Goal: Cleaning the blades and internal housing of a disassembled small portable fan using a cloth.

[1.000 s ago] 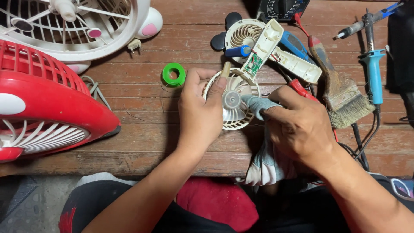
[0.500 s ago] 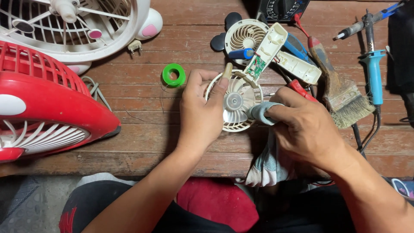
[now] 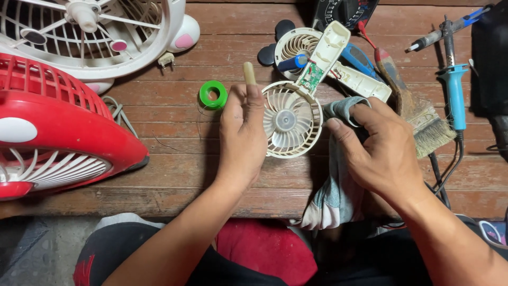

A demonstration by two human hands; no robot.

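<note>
Lifting cloth (image 3: 338, 153) off fan (image 3: 288, 124), right hand (image 3: 383, 153) withdrawn

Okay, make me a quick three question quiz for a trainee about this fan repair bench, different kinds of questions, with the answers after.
1. True or false: the left hand holds the small cream fan by its rim.
2. What does the right hand grip? A) the blue soldering iron B) a grey cloth C) the paintbrush
3. Fill in: the green spool lies on the planks just ____ of the left hand, as the camera sees it.

Key:
1. True.
2. B, the grey cloth; the soldering iron and paintbrush lie untouched on the wooden table.
3. Left.
</note>
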